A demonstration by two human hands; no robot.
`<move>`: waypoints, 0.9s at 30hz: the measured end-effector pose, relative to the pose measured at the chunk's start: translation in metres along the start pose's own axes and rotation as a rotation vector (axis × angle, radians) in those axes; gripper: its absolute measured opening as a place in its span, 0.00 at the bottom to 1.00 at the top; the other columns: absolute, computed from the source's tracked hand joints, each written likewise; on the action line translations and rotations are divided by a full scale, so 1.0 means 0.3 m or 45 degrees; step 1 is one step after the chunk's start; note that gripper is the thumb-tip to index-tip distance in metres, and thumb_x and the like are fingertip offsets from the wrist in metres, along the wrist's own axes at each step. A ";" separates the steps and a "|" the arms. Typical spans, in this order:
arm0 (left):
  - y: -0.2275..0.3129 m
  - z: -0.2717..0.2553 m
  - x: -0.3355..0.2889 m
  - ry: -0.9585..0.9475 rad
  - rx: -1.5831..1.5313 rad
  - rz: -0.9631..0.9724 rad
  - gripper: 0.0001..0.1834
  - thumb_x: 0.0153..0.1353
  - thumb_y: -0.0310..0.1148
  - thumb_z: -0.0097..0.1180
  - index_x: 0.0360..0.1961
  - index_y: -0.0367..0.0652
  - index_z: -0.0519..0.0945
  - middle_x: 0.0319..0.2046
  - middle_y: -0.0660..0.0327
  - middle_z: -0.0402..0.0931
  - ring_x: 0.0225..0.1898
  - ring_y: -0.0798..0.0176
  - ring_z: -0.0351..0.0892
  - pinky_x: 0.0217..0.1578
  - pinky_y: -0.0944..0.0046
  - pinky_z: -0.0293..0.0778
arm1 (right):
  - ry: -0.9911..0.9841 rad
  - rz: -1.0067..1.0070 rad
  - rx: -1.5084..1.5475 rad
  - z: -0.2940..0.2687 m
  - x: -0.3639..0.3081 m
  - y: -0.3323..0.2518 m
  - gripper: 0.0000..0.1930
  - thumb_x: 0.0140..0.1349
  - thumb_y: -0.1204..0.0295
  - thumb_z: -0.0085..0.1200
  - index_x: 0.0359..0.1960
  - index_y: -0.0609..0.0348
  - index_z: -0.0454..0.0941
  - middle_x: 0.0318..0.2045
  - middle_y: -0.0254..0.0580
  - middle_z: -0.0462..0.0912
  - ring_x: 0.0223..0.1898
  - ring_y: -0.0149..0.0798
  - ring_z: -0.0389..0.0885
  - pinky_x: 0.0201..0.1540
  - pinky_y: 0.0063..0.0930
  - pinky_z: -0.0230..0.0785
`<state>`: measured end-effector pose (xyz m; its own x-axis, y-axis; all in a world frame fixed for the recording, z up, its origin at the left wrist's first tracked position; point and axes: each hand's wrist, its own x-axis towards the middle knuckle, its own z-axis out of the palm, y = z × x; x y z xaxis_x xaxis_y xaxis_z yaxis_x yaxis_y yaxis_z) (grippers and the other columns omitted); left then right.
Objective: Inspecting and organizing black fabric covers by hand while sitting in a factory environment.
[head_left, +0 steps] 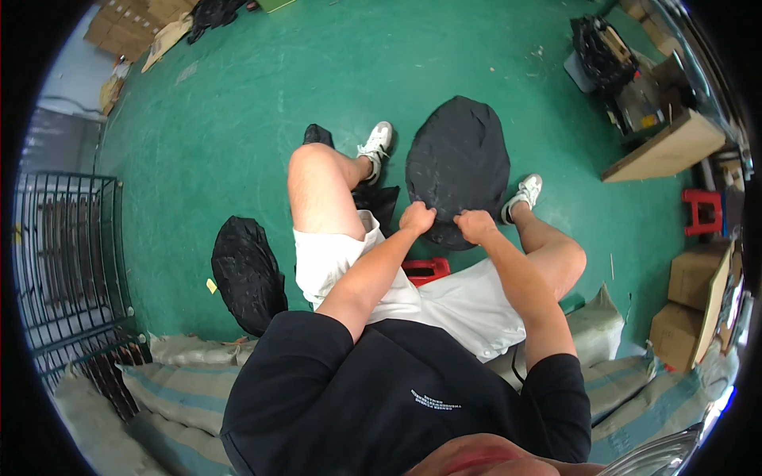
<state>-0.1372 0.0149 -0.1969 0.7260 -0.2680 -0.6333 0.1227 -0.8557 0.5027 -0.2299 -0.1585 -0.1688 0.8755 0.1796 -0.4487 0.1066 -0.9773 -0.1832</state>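
Note:
Between my feet stands a large, rounded black fabric cover, its surface slightly wrinkled. My left hand is closed on its near edge, left of the middle. A short way to the right, my right hand pinches the same edge. The cover's near lip hangs below both hands, and whatever it may contain is hidden. Another black bundle of similar shape lies on the floor to my left. Behind my left knee, dark material shows in part, and more black sheeting lies beside my left foot.
A red stool shows between my thighs. Woven sacks are stacked behind me on both sides. At the left stands a metal rack. Cartons, a second red stool and a black-lined bin line the right side.

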 end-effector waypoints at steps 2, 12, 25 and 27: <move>0.012 -0.035 -0.021 -0.025 0.069 -0.095 0.22 0.52 0.42 0.56 0.44 0.38 0.83 0.49 0.45 0.79 0.52 0.45 0.79 0.51 0.49 0.75 | -0.007 0.002 -0.011 -0.007 0.021 -0.020 0.10 0.57 0.71 0.50 0.39 0.51 0.81 0.37 0.46 0.82 0.42 0.50 0.83 0.43 0.43 0.77; 0.181 -0.617 -0.544 -0.183 -0.670 1.099 0.12 0.62 0.40 0.59 0.36 0.40 0.80 0.27 0.60 0.82 0.29 0.65 0.80 0.32 0.64 0.74 | -0.415 0.047 -0.058 -0.006 0.105 -0.053 0.24 0.55 0.64 0.55 0.55 0.51 0.73 0.50 0.54 0.77 0.54 0.54 0.77 0.55 0.45 0.72; -0.771 -0.404 0.057 0.276 -0.232 -0.246 0.19 0.54 0.45 0.63 0.41 0.43 0.80 0.39 0.51 0.82 0.43 0.49 0.81 0.48 0.51 0.75 | -0.576 0.171 -0.098 0.008 0.095 -0.041 0.39 0.47 0.48 0.62 0.61 0.54 0.72 0.58 0.54 0.72 0.57 0.53 0.75 0.57 0.42 0.71; -0.764 -0.337 0.053 0.295 -0.017 -0.150 0.24 0.53 0.45 0.65 0.47 0.44 0.78 0.49 0.50 0.77 0.51 0.48 0.77 0.51 0.51 0.74 | -0.512 0.153 -0.050 0.010 0.094 -0.036 0.38 0.48 0.44 0.59 0.60 0.52 0.74 0.60 0.53 0.72 0.58 0.53 0.74 0.58 0.41 0.70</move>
<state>-0.0854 0.2515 -0.2629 0.8417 -0.0572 -0.5370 0.2234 -0.8685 0.4426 -0.2077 -0.1426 -0.1820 0.6299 0.0861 -0.7719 0.0400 -0.9961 -0.0785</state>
